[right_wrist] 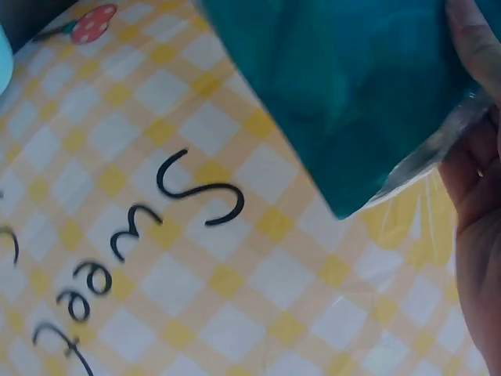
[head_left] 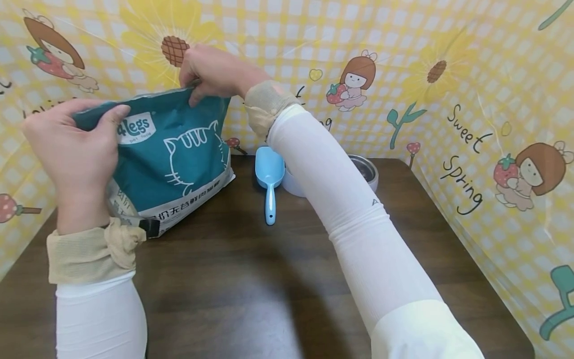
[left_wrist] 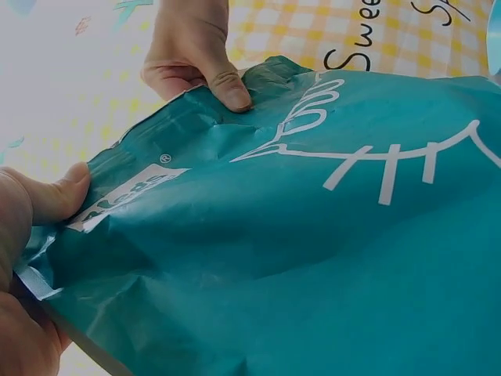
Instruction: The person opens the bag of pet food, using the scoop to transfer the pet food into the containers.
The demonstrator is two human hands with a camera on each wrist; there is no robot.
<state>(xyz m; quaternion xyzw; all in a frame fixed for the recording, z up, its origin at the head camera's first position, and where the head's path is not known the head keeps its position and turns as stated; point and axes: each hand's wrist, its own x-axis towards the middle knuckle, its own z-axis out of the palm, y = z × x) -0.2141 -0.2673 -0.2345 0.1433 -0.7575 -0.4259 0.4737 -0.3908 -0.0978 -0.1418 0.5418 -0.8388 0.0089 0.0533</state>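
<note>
A teal pet food bag with a white cat outline stands at the back left of the table, tilted. My left hand grips its upper left corner, the thumb on the printed front. Along the top edge further right, my right hand pinches the bag between thumb and fingers. In the left wrist view, both the left hand and the right hand hold the bag's rim. The right wrist view shows the bag's corner beside the right hand. The bag's inside is hidden.
A light blue scoop lies on the dark wooden table, right of the bag. Behind my right forearm, a bowl is partly hidden. A yellow checked cloth with printed figures surrounds the table's back and sides.
</note>
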